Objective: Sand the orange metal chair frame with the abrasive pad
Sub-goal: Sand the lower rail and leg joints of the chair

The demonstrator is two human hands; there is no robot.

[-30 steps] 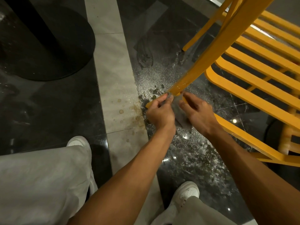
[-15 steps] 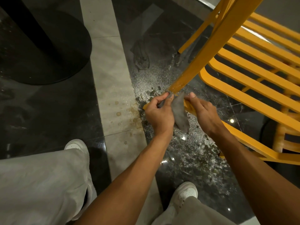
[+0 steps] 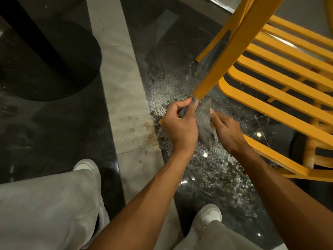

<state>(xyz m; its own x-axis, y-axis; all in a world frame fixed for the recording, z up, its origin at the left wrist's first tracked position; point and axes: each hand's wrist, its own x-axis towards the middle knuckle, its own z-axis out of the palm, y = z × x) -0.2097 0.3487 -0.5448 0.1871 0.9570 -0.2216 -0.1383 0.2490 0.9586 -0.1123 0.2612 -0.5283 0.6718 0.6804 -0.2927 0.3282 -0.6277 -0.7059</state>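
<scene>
The orange metal chair frame (image 3: 232, 56) lies tipped on the dark floor at the right, its slats running up to the right. A grey abrasive pad (image 3: 204, 120) is draped over the frame's corner, where a leg meets the lower bar. My left hand (image 3: 177, 127) pinches the pad's upper end between thumb and fingers right against the leg. My right hand (image 3: 228, 132) holds the pad's right edge with its thumb on the cloth, resting along the lower bar. The pad's lower end hangs loose between both hands.
Grey sanding dust covers the dark floor (image 3: 207, 177) beneath the hands. A black round table base (image 3: 54, 60) stands at the upper left. A pale stained tile strip (image 3: 124, 98) runs down the middle. My white shoes (image 3: 209, 215) and light trousers fill the bottom.
The pad has been pulled up and spread wider over the corner. My right hand slid down and right along the bar, and my left hand shifted slightly up the leg.
</scene>
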